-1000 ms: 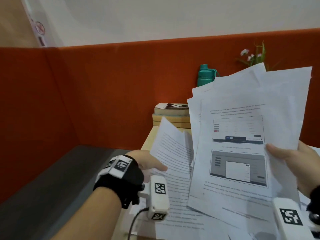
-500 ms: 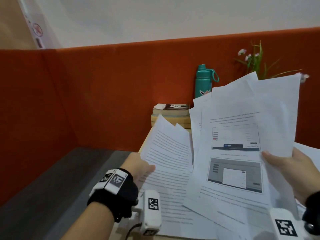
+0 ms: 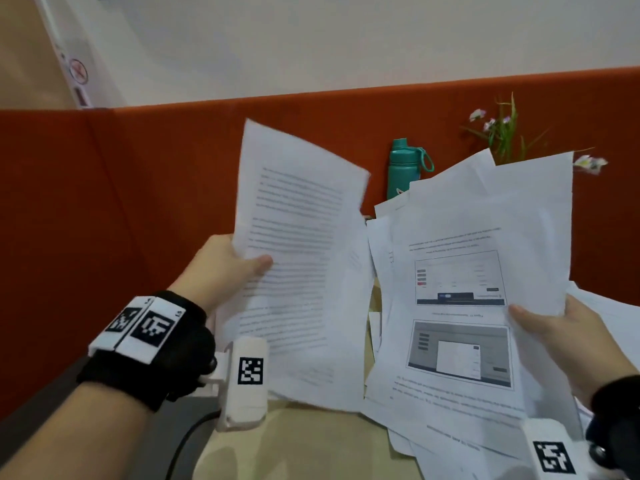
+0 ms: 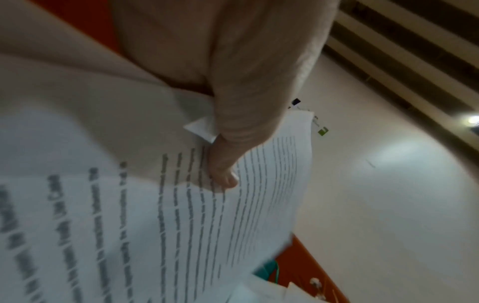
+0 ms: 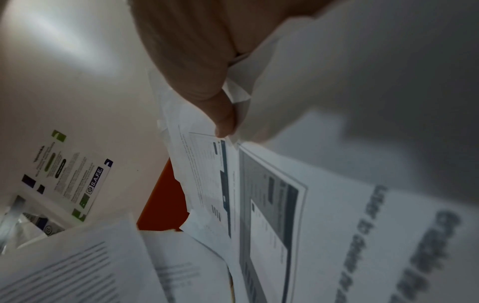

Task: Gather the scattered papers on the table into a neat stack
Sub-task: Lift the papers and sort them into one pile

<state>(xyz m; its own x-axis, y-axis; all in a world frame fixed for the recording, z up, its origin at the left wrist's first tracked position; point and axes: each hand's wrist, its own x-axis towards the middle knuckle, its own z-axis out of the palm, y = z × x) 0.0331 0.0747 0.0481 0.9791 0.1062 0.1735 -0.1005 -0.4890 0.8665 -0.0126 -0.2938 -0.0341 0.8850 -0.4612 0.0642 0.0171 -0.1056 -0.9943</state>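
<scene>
My left hand (image 3: 239,268) pinches the left edge of a text-covered sheet (image 3: 298,258) and holds it upright above the table, thumb in front. The left wrist view shows the same thumb (image 4: 225,176) pressed on the text sheet (image 4: 181,225). My right hand (image 3: 550,334) grips a loose, uneven bundle of papers (image 3: 460,306), its top page printed with screenshots, held up at the right. In the right wrist view the thumb (image 5: 223,121) clamps that bundle (image 5: 272,205). More sheets (image 3: 609,317) lie on the table behind the right hand.
A teal bottle (image 3: 403,168) and a flowering plant (image 3: 502,133) stand at the back against the orange partition (image 3: 138,202). The pale wooden table (image 3: 294,445) shows below the papers. A grey bench surface (image 3: 34,417) lies at the lower left.
My left hand has lifted the text sheet off the table and raised it upright, higher and leftward. The right hand's bundle has stayed about where it was.
</scene>
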